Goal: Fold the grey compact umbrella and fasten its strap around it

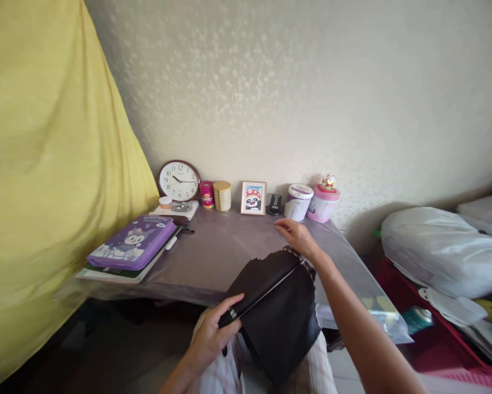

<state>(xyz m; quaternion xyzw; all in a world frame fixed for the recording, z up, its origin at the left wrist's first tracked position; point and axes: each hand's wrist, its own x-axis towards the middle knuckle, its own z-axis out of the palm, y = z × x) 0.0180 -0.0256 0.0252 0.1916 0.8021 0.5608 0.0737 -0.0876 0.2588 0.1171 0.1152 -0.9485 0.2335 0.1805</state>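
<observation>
A black leather-like pouch (284,314) rests over my lap at the table's front edge. A pale line, perhaps a zip, runs across it, and small light stitches or notches mark its upper and right edges. My left hand (216,325) grips its left corner, thumb on top, beside a small shiny metal piece (232,313). Above the pouch's far corner, my right hand (295,235) is raised over the table, fingertips pinched together. Whatever lies between those fingertips is too small to make out.
The plastic-covered table (204,251) bears a purple case (134,243) on books at left. Along the wall stand a clock (180,180), tins, a panda picture frame (253,198) and tubs (298,202). A yellow curtain (52,164) hangs left; a red crate (438,328) stands right.
</observation>
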